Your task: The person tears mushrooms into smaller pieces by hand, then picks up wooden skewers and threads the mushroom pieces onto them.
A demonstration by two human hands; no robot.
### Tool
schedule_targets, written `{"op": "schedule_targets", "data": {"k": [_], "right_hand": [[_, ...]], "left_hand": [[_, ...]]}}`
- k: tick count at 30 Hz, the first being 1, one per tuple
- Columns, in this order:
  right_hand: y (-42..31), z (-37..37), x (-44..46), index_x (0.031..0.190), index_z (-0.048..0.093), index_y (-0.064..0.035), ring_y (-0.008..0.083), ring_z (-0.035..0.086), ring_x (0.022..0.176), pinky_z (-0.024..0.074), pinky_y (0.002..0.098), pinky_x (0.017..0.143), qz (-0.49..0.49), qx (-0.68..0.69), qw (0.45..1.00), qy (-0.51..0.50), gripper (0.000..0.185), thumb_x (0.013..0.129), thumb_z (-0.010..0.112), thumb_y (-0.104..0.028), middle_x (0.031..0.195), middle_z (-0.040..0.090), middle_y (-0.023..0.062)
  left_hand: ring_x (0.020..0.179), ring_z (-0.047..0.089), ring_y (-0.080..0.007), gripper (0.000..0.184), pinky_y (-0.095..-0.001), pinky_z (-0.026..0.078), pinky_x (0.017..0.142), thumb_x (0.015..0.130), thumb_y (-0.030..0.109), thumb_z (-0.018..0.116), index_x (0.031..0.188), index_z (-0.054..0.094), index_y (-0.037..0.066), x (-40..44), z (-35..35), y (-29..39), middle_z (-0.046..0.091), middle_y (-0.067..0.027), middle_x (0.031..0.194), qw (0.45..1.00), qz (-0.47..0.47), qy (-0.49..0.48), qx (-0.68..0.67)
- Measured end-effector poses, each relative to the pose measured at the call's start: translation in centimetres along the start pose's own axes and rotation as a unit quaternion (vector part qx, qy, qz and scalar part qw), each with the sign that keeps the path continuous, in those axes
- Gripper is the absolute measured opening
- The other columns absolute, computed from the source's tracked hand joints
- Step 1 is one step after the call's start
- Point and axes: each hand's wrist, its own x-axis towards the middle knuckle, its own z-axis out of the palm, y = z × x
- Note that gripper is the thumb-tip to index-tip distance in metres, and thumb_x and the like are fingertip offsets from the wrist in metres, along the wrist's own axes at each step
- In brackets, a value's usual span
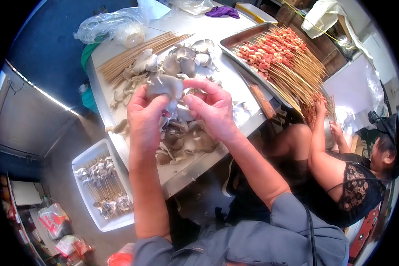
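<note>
L hand (145, 113) is bent round an oyster mushroom (160, 86), thumb pressed on it, held up over the mushroom pile (193, 141) on the metal table (181, 172). R hand (216, 106): thumb + forefinger nearly meet at its R edge; can't tell if they grip it. Bamboo skewers (117, 68) lie at the table's far L; meat skewers (275, 51) in metal tray (228, 41), far R, w/ co-worker (334, 175) alongside. Wood-handled knife (262, 101) nr tray. Mushroom skewers (105, 184) in white tub (88, 207), lower L.
</note>
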Motion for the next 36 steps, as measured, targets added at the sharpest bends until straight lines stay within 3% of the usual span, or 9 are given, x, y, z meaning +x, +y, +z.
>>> {"op": "schedule_targets", "data": {"k": [5, 10, 18, 26, 32, 36], "right_hand": [[0.6, 0.0, 0.1, 0.108, 0.067, 0.0015, 0.0017, 0.054, 0.066, 0.0452, 0.0165, 0.056, -0.086, -0.086, 0.993, -0.014, 0.027, 0.084, 0.074, -0.009, 0.097, 0.060, 0.0021], [0.9, -0.3, 0.3, 0.093, 0.066, 0.0044, 0.0037, 0.054, 0.068, 0.0451, 0.0189, 0.060, -0.119, -0.149, 0.982, 0.004, 0.020, 0.081, 0.076, -0.008, 0.087, 0.055, -0.0001], [-0.3, 0.1, -0.6, 0.090, 0.065, 0.0045, 0.0038, 0.054, 0.069, 0.0446, 0.0189, 0.060, -0.052, -0.134, 0.989, 0.021, 0.014, 0.080, 0.070, -0.004, 0.083, 0.056, -0.0007], [-0.5, 0.3, -0.8, 0.093, 0.067, 0.0055, 0.0038, 0.055, 0.070, 0.0454, 0.0200, 0.060, -0.016, -0.124, 0.992, 0.026, 0.017, 0.080, 0.070, -0.005, 0.084, 0.060, 0.0005], [0.3, -0.2, -0.6, 0.086, 0.067, 0.0034, 0.0031, 0.053, 0.064, 0.0442, 0.0202, 0.056, -0.052, -0.174, 0.982, 0.049, 0.010, 0.083, 0.067, -0.006, 0.070, 0.058, -0.0030], [-0.1, 0.1, -0.7, 0.083, 0.066, 0.0021, 0.0024, 0.054, 0.058, 0.0452, 0.0193, 0.052, -0.009, -0.095, 0.993, 0.063, 0.009, 0.084, 0.066, -0.007, 0.067, 0.061, -0.0015]], "left_hand": [[0.079, 0.060, -0.0077, 0.017, -0.0220, 0.048, 0.066, 0.086, 0.004, 0.064, 0.102, 0.061, 0.001, -0.3, 0.5, -0.1, 0.066, -0.0037, 0.092, 0.999, 0.012, 0.003, 0.048], [0.083, 0.061, -0.0083, 0.018, -0.0225, 0.050, 0.071, 0.087, 0.005, 0.067, 0.103, 0.060, 0.001, -0.6, 1.1, -0.1, 0.065, -0.0036, 0.095, 0.996, 0.035, -0.012, 0.085], [0.083, 0.061, -0.0084, 0.021, -0.0234, 0.049, 0.076, 0.085, 0.004, 0.069, 0.105, 0.061, 0.004, -0.7, 0.9, -0.4, 0.066, -0.0019, 0.095, 0.993, 0.046, -0.059, 0.089], [0.081, 0.060, -0.0071, 0.020, -0.0222, 0.049, 0.074, 0.086, 0.004, 0.069, 0.104, 0.062, 0.004, -0.9, 1.1, -0.1, 0.065, -0.0006, 0.093, 0.992, 0.037, -0.045, 0.108], [0.082, 0.060, -0.0069, 0.020, -0.0222, 0.049, 0.074, 0.085, 0.004, 0.070, 0.104, 0.061, 0.004, -1.3, 1.3, 0.1, 0.065, 0.0002, 0.093, 0.990, 0.031, -0.070, 0.120], [0.083, 0.060, -0.0077, 0.023, -0.0234, 0.049, 0.076, 0.082, 0.001, 0.069, 0.104, 0.061, 0.004, -1.2, 0.9, 0.0, 0.064, 0.0003, 0.094, 0.993, 0.000, -0.070, 0.094]]}}
